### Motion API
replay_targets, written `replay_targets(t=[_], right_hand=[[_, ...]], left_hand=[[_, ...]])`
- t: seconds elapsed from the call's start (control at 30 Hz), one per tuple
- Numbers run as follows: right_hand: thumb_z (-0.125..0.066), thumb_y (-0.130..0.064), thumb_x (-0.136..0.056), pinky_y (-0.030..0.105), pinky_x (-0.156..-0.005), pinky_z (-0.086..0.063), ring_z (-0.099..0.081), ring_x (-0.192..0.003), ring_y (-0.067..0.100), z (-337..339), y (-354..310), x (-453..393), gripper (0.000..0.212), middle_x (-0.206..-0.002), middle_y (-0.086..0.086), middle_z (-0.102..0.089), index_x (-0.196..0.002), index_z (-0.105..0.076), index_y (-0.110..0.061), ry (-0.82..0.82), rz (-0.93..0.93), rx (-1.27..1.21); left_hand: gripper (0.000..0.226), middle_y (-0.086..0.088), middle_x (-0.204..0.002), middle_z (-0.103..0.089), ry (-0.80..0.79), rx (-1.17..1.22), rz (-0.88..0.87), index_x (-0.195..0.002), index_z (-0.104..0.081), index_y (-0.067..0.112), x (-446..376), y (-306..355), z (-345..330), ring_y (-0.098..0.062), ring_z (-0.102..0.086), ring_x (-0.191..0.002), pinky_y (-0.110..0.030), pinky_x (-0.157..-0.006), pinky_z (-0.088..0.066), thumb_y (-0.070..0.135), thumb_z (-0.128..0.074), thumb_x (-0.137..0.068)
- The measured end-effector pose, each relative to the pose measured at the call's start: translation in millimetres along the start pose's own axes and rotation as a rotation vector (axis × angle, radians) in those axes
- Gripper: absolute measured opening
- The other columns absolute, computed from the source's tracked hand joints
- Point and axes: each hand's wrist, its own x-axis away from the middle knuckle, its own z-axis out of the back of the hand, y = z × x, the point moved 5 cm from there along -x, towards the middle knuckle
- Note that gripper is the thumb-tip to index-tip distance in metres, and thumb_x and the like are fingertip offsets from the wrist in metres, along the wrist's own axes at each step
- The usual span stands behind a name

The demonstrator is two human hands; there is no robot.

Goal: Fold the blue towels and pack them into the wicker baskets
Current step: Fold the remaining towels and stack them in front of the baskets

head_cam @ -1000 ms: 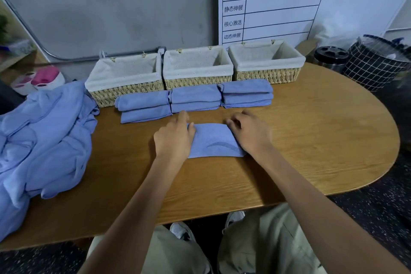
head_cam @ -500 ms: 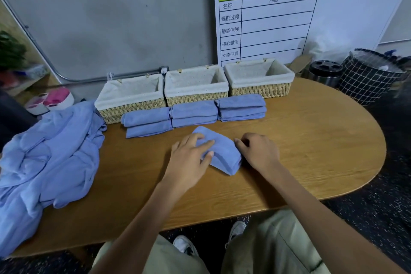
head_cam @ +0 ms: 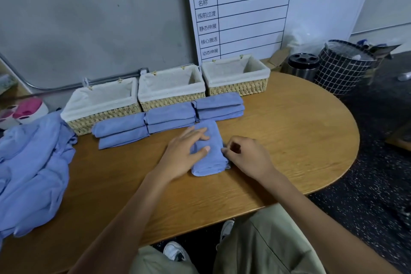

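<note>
A folded blue towel [head_cam: 211,158] lies on the wooden table [head_cam: 289,140], narrow and pointing away from me. My left hand [head_cam: 184,153] presses flat on its left half with straight fingers. My right hand [head_cam: 246,155] has curled fingers pinching the towel's right edge. Behind it, folded blue towels lie in three short stacks: a left stack [head_cam: 121,131], a middle stack [head_cam: 170,117] and a right stack [head_cam: 219,107]. Three lined wicker baskets stand at the back: left basket [head_cam: 100,113], middle basket [head_cam: 171,100], right basket [head_cam: 238,89]. I see nothing inside them.
A heap of unfolded blue towels [head_cam: 33,173] covers the table's left end. A pink and white object [head_cam: 24,111] sits behind it. A whiteboard [head_cam: 266,11] leans on the wall. A steel canister [head_cam: 303,65] and a black grid bin [head_cam: 343,65] stand beyond the table's right end.
The flat towel has been folded over into a narrow strip and turned lengthwise. My left hand now lies on top of it, and my right hand holds its right edge.
</note>
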Motion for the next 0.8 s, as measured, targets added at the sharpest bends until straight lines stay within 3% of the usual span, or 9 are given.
replay_targets(t=[0.07, 0.13, 0.3, 0.4, 0.5, 0.57, 0.67, 0.73, 0.8], right_hand=[[-0.069, -0.043, -0.086, 0.033, -0.068, -0.05, -0.061, -0.079, 0.005, 1.3, 0.7, -2.4, 0.018, -0.082, -0.016, -0.066, -0.076, -0.059, -0.031, -0.015, 0.008, -0.081], [-0.071, -0.043, -0.085, 0.034, -0.069, -0.05, -0.06, -0.08, 0.002, 1.1, 0.0, -2.5, 0.017, -0.082, -0.02, -0.065, -0.078, -0.06, -0.032, -0.022, 0.014, -0.097], [-0.075, -0.042, -0.082, 0.035, -0.071, -0.052, -0.061, -0.077, 0.004, -5.1, -7.1, -2.1, 0.019, -0.078, -0.016, -0.068, -0.074, -0.064, -0.029, -0.083, 0.081, -0.129], [-0.072, -0.032, -0.088, 0.03, -0.068, -0.048, -0.06, -0.073, 0.004, 11.4, -10.3, -11.9, 0.017, -0.075, -0.01, -0.067, -0.076, -0.065, -0.024, 0.09, 0.108, -0.263], [-0.066, -0.033, -0.093, 0.031, -0.077, -0.048, -0.059, -0.091, 0.009, 27.1, -9.1, -33.1, 0.011, -0.1, -0.004, -0.066, -0.097, -0.066, -0.022, 0.251, 0.106, -0.238], [-0.066, -0.036, -0.094, 0.034, -0.089, -0.049, -0.059, -0.107, 0.015, 19.0, -9.2, -49.2, 0.035, -0.12, 0.001, -0.063, -0.124, -0.062, -0.018, 0.049, 0.082, -0.154], [-0.068, -0.037, -0.093, 0.04, -0.095, -0.049, -0.059, -0.114, 0.023, -0.8, -9.8, -54.6, 0.051, -0.126, 0.005, -0.062, -0.135, -0.054, -0.012, -0.234, 0.034, -0.084], [-0.071, -0.045, -0.088, 0.044, -0.089, -0.052, -0.063, -0.105, 0.025, -5.3, -6.8, -53.7, 0.05, -0.116, 0.006, -0.065, -0.125, -0.06, -0.013, -0.31, -0.01, -0.137], [-0.073, -0.056, -0.078, 0.048, -0.081, -0.053, -0.065, -0.095, 0.032, -6.4, -8.9, -54.1, 0.06, -0.106, 0.017, -0.067, -0.111, -0.064, -0.006, -0.381, -0.044, -0.171]], left_hand=[[0.041, 0.025, -0.152, -0.033, 0.038, -0.053, 0.03, -0.123, -0.056, 0.055, 4.9, -7.5, 2.9, -0.009, -0.027, -0.145, -0.051, -0.114, -0.03, 0.073, -0.042, -0.088], [0.041, 0.018, -0.148, -0.031, 0.026, -0.053, 0.077, -0.125, -0.057, 0.057, 3.5, -10.7, 6.3, -0.013, -0.032, -0.139, -0.048, -0.111, -0.035, 0.072, -0.047, -0.088], [0.034, 0.007, -0.159, -0.029, -0.236, 0.109, 0.011, -0.129, -0.063, 0.037, -17.4, -1.2, 16.7, -0.01, -0.026, -0.147, -0.032, -0.115, -0.033, 0.02, -0.062, -0.099], [0.039, 0.012, -0.161, -0.027, -0.388, 0.171, -0.047, -0.121, -0.067, 0.034, -24.6, 6.9, 21.4, -0.004, -0.024, -0.148, -0.015, -0.113, -0.03, 0.003, -0.058, -0.099], [0.045, 0.014, -0.162, -0.026, -0.475, 0.161, -0.084, -0.12, -0.07, 0.034, -26.8, 11.5, 19.9, -0.001, -0.023, -0.148, -0.014, -0.113, -0.028, -0.003, -0.055, -0.099], [0.043, 0.014, -0.158, -0.03, -0.435, 0.131, -0.089, -0.124, -0.068, 0.034, -26.7, 14.0, 20.4, -0.002, -0.029, -0.145, -0.022, -0.115, -0.03, 0.001, -0.056, -0.099], [0.033, 0.008, -0.134, -0.049, -0.223, 0.049, 0.066, -0.126, -0.051, 0.037, -17.8, 1.3, 27.1, -0.009, -0.054, -0.115, -0.032, -0.096, -0.048, 0.028, -0.065, -0.097], [0.029, 0.007, -0.104, -0.059, -0.168, -0.004, 0.235, -0.11, -0.054, 0.028, -6.2, -14.7, 27.9, -0.011, -0.059, -0.089, -0.031, -0.073, -0.044, 0.048, -0.065, -0.092], [0.035, 0.006, -0.072, -0.052, -0.144, -0.014, 0.3, -0.082, -0.055, 0.019, 2.3, -24.4, 25.8, -0.015, -0.049, -0.064, -0.032, -0.06, -0.031, 0.052, -0.064, -0.088]])
